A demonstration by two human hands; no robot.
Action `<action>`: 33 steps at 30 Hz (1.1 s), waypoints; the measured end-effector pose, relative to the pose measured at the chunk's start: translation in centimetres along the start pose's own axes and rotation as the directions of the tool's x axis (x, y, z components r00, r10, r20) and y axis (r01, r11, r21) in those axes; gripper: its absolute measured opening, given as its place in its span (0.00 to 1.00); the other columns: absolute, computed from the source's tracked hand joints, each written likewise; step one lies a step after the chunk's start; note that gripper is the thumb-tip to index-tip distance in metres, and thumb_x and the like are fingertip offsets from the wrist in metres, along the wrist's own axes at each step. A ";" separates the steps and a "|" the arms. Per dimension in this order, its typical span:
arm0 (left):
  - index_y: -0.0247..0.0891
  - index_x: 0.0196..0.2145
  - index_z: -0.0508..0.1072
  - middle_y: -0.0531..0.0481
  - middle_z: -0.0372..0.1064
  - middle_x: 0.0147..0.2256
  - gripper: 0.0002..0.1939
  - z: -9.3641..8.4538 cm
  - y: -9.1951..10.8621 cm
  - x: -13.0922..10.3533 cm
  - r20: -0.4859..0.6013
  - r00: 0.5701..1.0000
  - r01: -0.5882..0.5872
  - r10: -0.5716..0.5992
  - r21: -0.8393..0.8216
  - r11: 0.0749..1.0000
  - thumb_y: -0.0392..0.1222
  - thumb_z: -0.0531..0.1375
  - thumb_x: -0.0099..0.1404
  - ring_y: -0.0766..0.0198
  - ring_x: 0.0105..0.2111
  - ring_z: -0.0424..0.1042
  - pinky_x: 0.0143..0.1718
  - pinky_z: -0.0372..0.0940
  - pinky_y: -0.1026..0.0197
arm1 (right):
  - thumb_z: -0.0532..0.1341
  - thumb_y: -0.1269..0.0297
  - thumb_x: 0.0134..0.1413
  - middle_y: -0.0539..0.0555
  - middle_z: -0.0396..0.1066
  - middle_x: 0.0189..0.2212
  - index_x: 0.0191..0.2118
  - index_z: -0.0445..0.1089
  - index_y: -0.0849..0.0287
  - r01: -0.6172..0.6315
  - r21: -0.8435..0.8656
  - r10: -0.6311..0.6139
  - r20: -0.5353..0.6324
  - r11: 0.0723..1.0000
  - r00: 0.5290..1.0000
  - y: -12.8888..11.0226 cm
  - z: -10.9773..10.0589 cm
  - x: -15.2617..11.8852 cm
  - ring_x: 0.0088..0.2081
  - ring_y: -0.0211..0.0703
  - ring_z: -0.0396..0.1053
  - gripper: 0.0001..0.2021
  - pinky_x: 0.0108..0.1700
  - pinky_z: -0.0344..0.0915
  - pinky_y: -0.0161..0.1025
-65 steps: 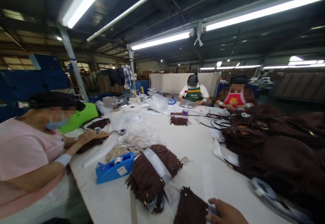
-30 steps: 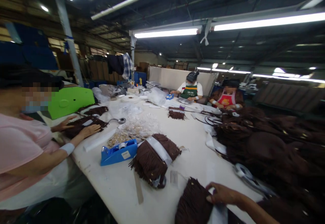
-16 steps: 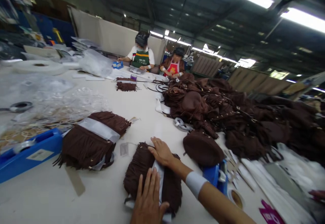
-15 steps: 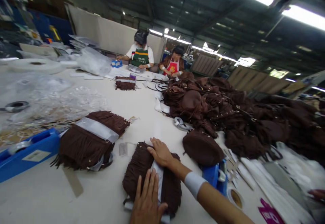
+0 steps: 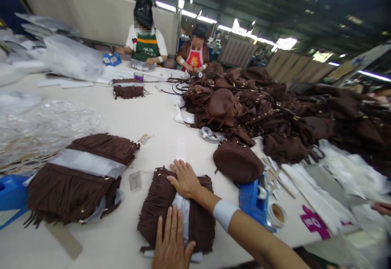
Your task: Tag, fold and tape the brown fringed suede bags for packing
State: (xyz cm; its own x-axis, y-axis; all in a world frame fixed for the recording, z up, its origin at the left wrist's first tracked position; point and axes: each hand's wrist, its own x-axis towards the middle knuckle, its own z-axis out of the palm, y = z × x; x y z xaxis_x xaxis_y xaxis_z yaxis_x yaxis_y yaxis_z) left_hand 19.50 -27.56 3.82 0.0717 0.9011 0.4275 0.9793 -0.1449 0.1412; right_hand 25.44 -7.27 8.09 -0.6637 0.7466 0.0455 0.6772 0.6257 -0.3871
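A dark brown fringed bag point(image 5: 201, 224) lies on the white table right in front of me, with a pale wrapping strip point(image 5: 185, 216) running along its middle. My left hand point(image 5: 171, 238) rests flat on the near part of the strip, fingers stretched out. Farther up, my right hand point(image 5: 186, 181) lies open across the bag's far end, a white band point(image 5: 225, 214) round its wrist. Neither hand grips anything. To the left sits another fringed bag point(image 5: 73, 195) with a pale band across it. A small clear tag point(image 5: 135, 181) lies between the two bags.
A large heap of brown bags point(image 5: 275, 102) covers the right side. One brown bag point(image 5: 238, 161) sits near a blue tape dispenser point(image 5: 253, 200) and a tape roll point(image 5: 277, 214). Crumpled clear plastic point(image 5: 45, 126) lies left. Two people point(image 5: 146, 45) work at the far side.
The view has shifted, so the far workers appear lower and farther left. Both my hands stay flat on the bag, in nearly the same places.
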 end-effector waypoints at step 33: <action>0.38 0.57 0.66 0.51 0.78 0.36 0.21 -4.0 -4.1 7.6 0.560 0.794 0.523 -0.237 -0.430 0.736 0.43 0.50 0.69 0.62 0.35 0.77 0.36 0.65 0.64 | 0.56 0.71 0.61 0.54 0.72 0.41 0.45 0.69 0.56 -0.236 0.330 0.343 -0.316 0.914 0.885 -1.1 -2.2 -10.8 0.45 0.46 0.70 0.09 0.49 0.66 0.41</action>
State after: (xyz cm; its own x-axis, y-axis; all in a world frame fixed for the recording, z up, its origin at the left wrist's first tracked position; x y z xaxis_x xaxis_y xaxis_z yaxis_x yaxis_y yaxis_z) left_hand 15.27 -21.79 10.06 -0.0695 0.9785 -0.1941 0.6767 0.1892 0.7116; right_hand 32.57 -15.51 10.09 -0.2545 0.9464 0.1989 0.6706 0.3210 -0.6688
